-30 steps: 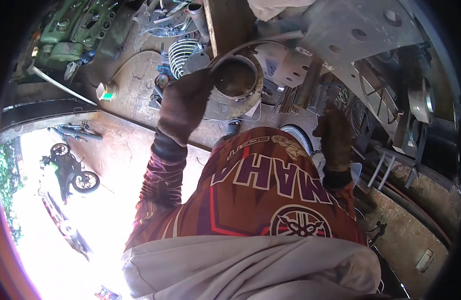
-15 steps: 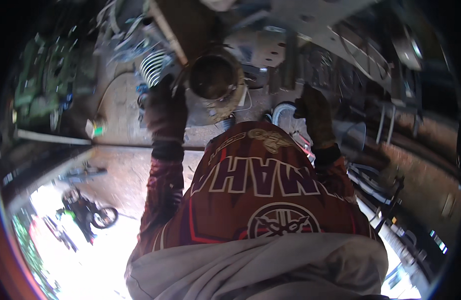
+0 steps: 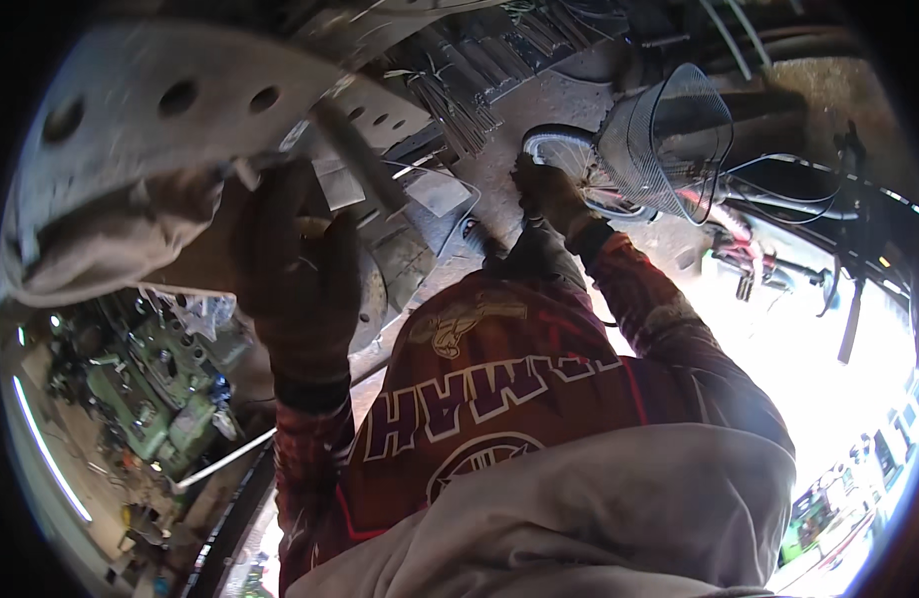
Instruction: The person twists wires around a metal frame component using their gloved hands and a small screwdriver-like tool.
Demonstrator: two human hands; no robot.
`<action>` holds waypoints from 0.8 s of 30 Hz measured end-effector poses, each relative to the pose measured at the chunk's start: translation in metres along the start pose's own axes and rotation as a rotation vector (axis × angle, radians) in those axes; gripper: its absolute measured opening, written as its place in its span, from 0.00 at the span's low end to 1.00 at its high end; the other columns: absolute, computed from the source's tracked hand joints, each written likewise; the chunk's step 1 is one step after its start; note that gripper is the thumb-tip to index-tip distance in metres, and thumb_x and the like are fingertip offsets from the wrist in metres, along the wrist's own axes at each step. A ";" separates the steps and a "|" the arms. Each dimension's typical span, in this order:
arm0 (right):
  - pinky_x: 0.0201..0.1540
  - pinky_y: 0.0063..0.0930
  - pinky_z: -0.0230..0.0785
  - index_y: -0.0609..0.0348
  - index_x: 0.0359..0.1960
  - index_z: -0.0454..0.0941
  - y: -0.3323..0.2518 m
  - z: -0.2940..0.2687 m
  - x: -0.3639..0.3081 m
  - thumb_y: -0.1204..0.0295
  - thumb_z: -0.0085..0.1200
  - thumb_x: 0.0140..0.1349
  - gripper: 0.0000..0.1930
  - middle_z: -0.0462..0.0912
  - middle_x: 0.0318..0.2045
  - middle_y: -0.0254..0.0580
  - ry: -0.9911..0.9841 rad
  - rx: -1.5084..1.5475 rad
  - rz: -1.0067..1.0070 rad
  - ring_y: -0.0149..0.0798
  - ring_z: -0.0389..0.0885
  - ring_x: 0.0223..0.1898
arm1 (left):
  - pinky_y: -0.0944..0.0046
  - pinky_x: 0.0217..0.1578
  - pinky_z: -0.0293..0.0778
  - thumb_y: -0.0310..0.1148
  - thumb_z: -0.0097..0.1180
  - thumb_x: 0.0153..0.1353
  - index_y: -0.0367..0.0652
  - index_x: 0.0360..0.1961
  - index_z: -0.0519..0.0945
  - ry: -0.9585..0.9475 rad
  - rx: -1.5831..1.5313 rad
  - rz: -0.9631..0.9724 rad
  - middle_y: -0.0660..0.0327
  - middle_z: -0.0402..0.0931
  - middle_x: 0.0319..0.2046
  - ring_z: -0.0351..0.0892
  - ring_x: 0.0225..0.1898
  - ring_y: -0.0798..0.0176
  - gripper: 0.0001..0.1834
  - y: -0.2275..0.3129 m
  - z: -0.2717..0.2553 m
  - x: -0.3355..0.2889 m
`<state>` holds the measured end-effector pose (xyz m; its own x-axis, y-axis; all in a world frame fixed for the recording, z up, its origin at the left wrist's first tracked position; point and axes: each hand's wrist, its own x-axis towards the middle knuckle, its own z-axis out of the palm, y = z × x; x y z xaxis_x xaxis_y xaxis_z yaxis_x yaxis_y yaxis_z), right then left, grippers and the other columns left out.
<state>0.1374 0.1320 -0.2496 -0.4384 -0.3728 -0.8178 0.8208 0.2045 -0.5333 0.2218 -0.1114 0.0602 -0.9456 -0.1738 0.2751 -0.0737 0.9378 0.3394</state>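
My left hand (image 3: 302, 274), in a dark work glove, is raised with its thumb and fingers apart. Nothing shows between them. Just beyond its fingertips a thick grey metal bar (image 3: 360, 157) juts out below a large metal plate (image 3: 215, 75) with round holes. Part of a round metal piece (image 3: 372, 299) shows behind the left hand. My right hand (image 3: 551, 191), also gloved, is held out ahead with the fingers curled in. Whether anything small is inside them is hidden. In the picture it overlaps the edge of a bicycle wheel (image 3: 569, 149) lower down.
A bicycle basket (image 3: 669, 140) of wire mesh is at the right, above a red bicycle frame (image 3: 729, 224). Bundles of metal rods (image 3: 450, 105) lie at the far side. Green machinery (image 3: 141, 389) stands at the left. A brown cloth (image 3: 121, 239) hangs under the plate.
My view has swung to the right, so the perforated plate and the bicycle now fill more of it. The left hand has left the round metal pipe piece. The right hand stays curled.
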 end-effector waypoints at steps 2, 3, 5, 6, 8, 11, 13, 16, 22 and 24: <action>0.26 0.31 0.74 0.58 0.45 0.81 0.001 -0.002 0.020 0.40 0.41 0.72 0.31 0.80 0.25 0.38 0.050 -0.318 -0.060 0.35 0.78 0.23 | 0.51 0.57 0.74 0.43 0.68 0.61 0.40 0.55 0.81 0.122 0.106 0.383 0.52 0.82 0.50 0.80 0.52 0.48 0.25 0.007 0.036 0.055; 0.26 0.32 0.75 0.58 0.45 0.81 0.009 -0.007 0.041 0.43 0.41 0.73 0.29 0.80 0.25 0.39 0.041 -0.389 -0.120 0.36 0.80 0.23 | 0.50 0.56 0.74 0.44 0.67 0.62 0.40 0.55 0.81 0.147 0.125 0.412 0.52 0.82 0.50 0.80 0.52 0.48 0.25 0.009 0.054 0.084; 0.27 0.34 0.77 0.58 0.45 0.81 0.021 -0.021 0.084 0.49 0.42 0.75 0.25 0.81 0.25 0.42 0.027 -0.534 -0.240 0.38 0.82 0.24 | 0.50 0.54 0.75 0.45 0.66 0.63 0.40 0.55 0.81 0.199 0.160 0.461 0.52 0.82 0.50 0.80 0.52 0.48 0.25 0.015 0.091 0.134; 0.27 0.35 0.78 0.58 0.45 0.81 0.022 -0.028 0.104 0.52 0.42 0.75 0.22 0.82 0.25 0.43 0.024 -0.611 -0.310 0.39 0.84 0.25 | 0.51 0.56 0.74 0.43 0.63 0.65 0.39 0.55 0.81 0.195 0.143 0.502 0.52 0.81 0.51 0.80 0.53 0.48 0.23 0.016 0.105 0.149; 0.30 0.38 0.80 0.58 0.46 0.80 0.020 -0.044 0.146 0.59 0.42 0.75 0.17 0.84 0.28 0.45 0.042 -0.647 -0.347 0.41 0.86 0.29 | 0.54 0.59 0.72 0.39 0.58 0.69 0.38 0.55 0.81 0.185 0.106 0.581 0.50 0.80 0.54 0.78 0.57 0.47 0.19 0.005 0.132 0.176; 0.39 0.41 0.81 0.56 0.50 0.80 0.010 -0.066 0.211 0.65 0.44 0.74 0.14 0.86 0.36 0.49 0.186 -0.833 -0.443 0.45 0.88 0.38 | 0.54 0.61 0.71 0.40 0.51 0.73 0.37 0.57 0.80 0.023 0.058 0.587 0.49 0.78 0.58 0.77 0.59 0.48 0.20 -0.014 0.146 0.189; 0.46 0.43 0.79 0.55 0.52 0.80 0.005 -0.090 0.260 0.62 0.50 0.72 0.15 0.86 0.40 0.51 0.406 -1.363 -0.771 0.48 0.86 0.44 | 0.54 0.62 0.70 0.40 0.47 0.74 0.37 0.59 0.79 -0.016 -0.002 0.497 0.49 0.77 0.59 0.76 0.60 0.49 0.22 -0.010 0.152 0.183; 0.54 0.45 0.76 0.55 0.53 0.80 -0.009 -0.121 0.332 0.62 0.51 0.70 0.16 0.85 0.46 0.54 0.625 -1.005 -0.398 0.53 0.83 0.52 | 0.54 0.63 0.69 0.40 0.45 0.74 0.37 0.61 0.78 -0.037 -0.101 0.444 0.49 0.76 0.60 0.76 0.61 0.49 0.23 0.004 0.159 0.188; 0.57 0.53 0.73 0.52 0.67 0.71 -0.051 -0.125 0.361 0.58 0.48 0.70 0.26 0.82 0.56 0.55 0.587 -0.866 -0.446 0.57 0.83 0.53 | 0.52 0.62 0.69 0.42 0.47 0.73 0.37 0.61 0.77 -0.049 -0.147 0.369 0.48 0.76 0.60 0.75 0.61 0.48 0.24 0.002 0.154 0.183; 0.57 0.53 0.73 0.52 0.67 0.71 -0.047 -0.135 0.380 0.59 0.48 0.70 0.26 0.82 0.56 0.55 0.545 -1.005 -0.401 0.57 0.83 0.53 | 0.52 0.62 0.69 0.43 0.47 0.73 0.37 0.61 0.77 -0.060 -0.168 0.372 0.48 0.76 0.60 0.75 0.61 0.48 0.25 0.003 0.157 0.186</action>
<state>-0.1173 0.1029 -0.5641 -0.8917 -0.1898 -0.4108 0.0472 0.8638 -0.5016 -0.0037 -0.0936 -0.0290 -0.9152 0.1900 0.3555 0.3244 0.8705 0.3701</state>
